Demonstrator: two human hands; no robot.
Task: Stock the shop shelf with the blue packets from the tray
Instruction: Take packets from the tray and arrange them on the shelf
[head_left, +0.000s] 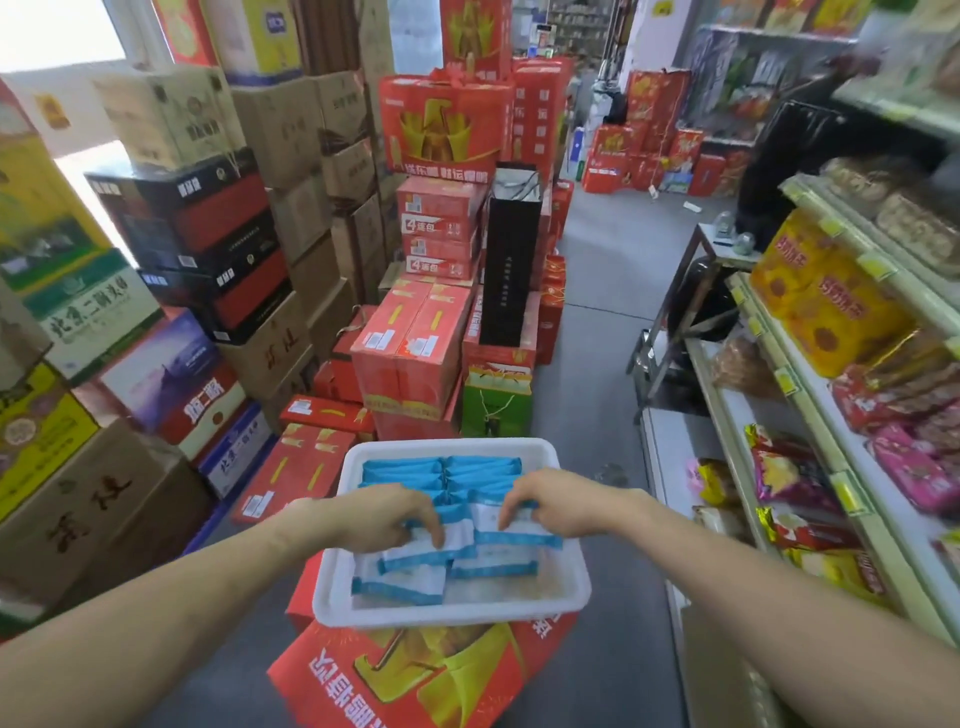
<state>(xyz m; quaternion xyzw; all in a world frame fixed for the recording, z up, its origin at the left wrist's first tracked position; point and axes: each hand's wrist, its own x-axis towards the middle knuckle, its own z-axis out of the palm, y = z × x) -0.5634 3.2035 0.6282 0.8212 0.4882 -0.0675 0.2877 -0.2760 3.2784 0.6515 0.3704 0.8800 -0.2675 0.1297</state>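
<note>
- Both arms are reaching forward into the tray (571, 592), which is sitting on a red box (415, 675) just below the hands.
- Left hand (374, 514): fingers (434, 530) curled down and pinching the top edge of a packet (415, 551) near the tray's middle.
- Right hand (561, 506): fingers (511, 512) bent down, closing on the top edge of the packet just right of the left hand's; looks like a pinch, contact partly hidden.
- Nearer than the fingertips: a few loose packets (400, 584) lying flat and overlapping, white faces up; bare tray floor to their right.
- Beyond the fingertips: two tidy rows of packets (441, 473) standing on edge, blue sides up, filling the far half of the tray.
- Right of the right hand, well apart: the shelf (810, 415), holding yellow, red and pink snack bags; no blue packets showing there that I can tell.
- Progress, judging from this: early. Tray is mostly full, hands are only gathering a batch, nothing lifted clear yet.
- Left to do: carry the batch over to the shelf, place it, repeat for the rest.
- Far behind the tray: stacked cartons (415, 353).
</note>
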